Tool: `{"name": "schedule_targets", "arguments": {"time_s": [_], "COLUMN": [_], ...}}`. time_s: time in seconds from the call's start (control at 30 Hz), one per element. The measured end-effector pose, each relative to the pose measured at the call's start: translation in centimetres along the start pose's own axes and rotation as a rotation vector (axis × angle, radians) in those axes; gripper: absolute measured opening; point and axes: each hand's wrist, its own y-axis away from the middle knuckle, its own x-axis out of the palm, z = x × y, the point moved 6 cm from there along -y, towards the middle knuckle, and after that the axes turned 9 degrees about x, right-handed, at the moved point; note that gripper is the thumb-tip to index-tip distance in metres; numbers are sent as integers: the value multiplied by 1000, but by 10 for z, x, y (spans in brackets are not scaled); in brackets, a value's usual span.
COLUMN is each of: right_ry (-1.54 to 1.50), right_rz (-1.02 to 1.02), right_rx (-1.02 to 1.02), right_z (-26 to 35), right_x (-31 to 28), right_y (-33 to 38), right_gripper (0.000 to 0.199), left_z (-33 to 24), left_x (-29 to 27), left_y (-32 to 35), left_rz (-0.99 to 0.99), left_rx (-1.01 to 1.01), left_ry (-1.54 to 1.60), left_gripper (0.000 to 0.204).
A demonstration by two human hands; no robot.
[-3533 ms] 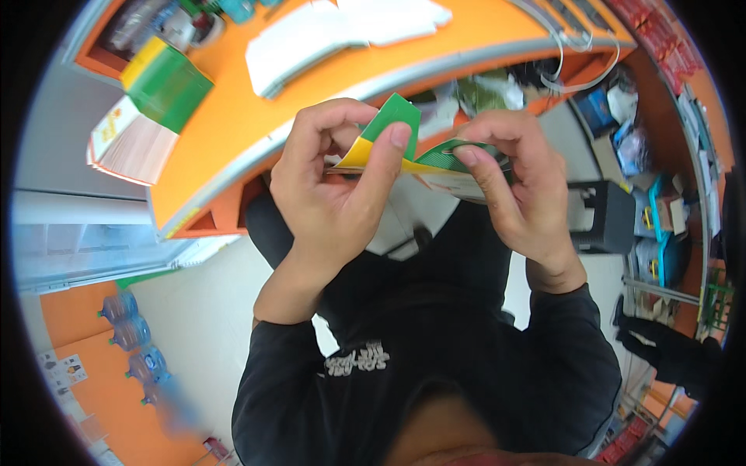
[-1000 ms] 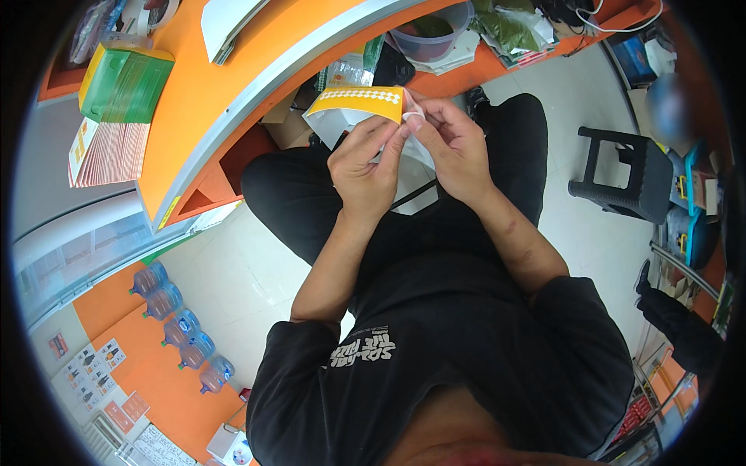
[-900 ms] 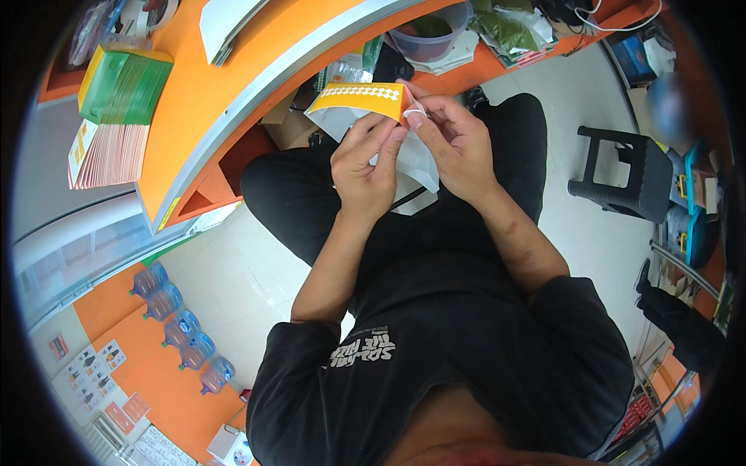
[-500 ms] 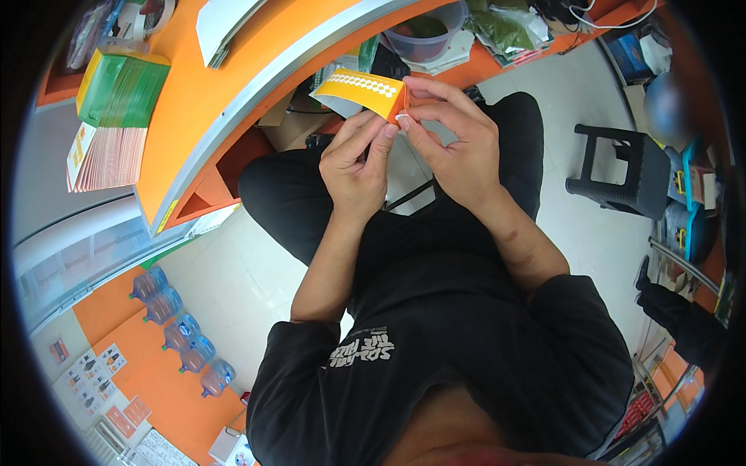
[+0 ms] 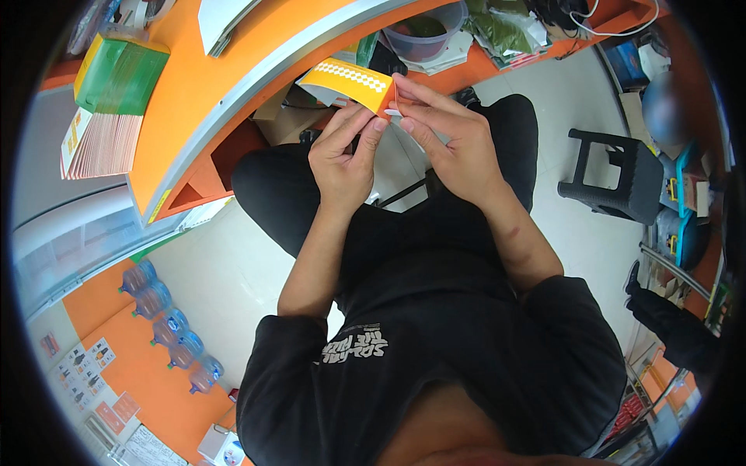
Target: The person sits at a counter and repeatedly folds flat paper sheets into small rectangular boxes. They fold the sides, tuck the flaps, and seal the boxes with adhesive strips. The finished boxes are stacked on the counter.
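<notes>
Yellow card box [image 5: 359,88] hangs near the orange desk [image 5: 183,105]: the left hand [image 5: 340,165] pinches its lower edge, the right hand [image 5: 464,141] touches its end (pinching or not, I cannot tell).

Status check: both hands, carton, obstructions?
Left hand pinching yellow card carton with white diamond pattern, partly folded. Right hand at carton's orange end. Nothing seen blocking either hand.

A: lighting any good?
B: yeah, bright, glare on the floor [image 5: 252,283] down-left of the left hand [image 5: 342,161].
A: blur?
B: bluish smudge [image 5: 662,110] right of the right hand [image 5: 460,147]. counter [image 5: 194,93] beyond bends, rim's black.
</notes>
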Motion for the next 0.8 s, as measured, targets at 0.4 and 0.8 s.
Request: {"name": "schedule_targets", "arguments": {"time_s": [0.4, 0.8], "right_ry": [-288, -12], "right_rz": [-80, 4], "right_rx": [87, -74], "right_z": [-32, -22], "right_x": [20, 26], "right_y": [7, 14], "right_gripper": [20, 28], "left_z": [0, -6], "left_x": [1, -3], "left_y": [8, 8], "left_rz": [-4, 63], "left_rx": [-28, 98], "left_ry": [-28, -143], "left_gripper": [27, 32]}}
